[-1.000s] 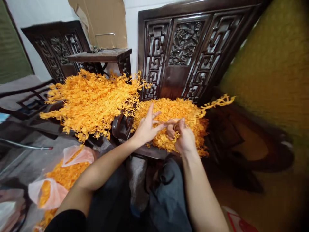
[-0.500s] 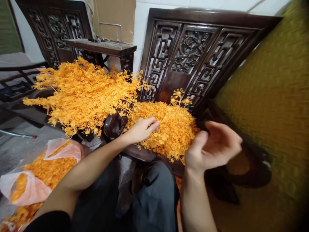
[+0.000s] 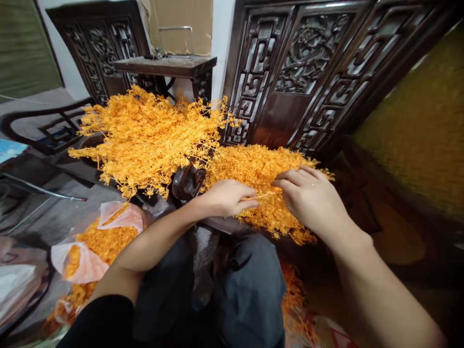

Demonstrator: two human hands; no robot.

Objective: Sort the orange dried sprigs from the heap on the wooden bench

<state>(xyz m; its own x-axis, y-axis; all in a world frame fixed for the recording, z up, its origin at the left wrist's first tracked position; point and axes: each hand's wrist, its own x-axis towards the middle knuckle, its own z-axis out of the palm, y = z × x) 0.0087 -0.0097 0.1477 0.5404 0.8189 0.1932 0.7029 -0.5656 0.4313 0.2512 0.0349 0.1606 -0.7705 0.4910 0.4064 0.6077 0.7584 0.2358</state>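
Note:
My left hand [image 3: 230, 198] is closed in a pinch on a thin orange stem [image 3: 267, 194], which points right over a heap of small orange artificial flower pieces [image 3: 253, 164]. Around the stem's far end my right hand [image 3: 311, 198] is curled, back of the hand upward. Its fingertips are partly hidden, and what they grip cannot be made out. The heap lies on a dark wooden seat just past my knees. Left of it, a big pile of branching orange flower sprigs [image 3: 152, 135] rests on more dark furniture.
A plastic bag [image 3: 79, 263] of orange pieces stands on the floor at left. A curved wooden armrest [image 3: 188, 181] sits between the two heaps. Behind are a carved chair back [image 3: 270, 113] and a small side table [image 3: 165, 65]. Reddish-orange strands [image 3: 295, 304] lie low beside my right knee.
My right hand has turned over from an open, cupped pose at the right and come in over the heap near my left hand. The orange stem now shows between the hands. The view has shifted.

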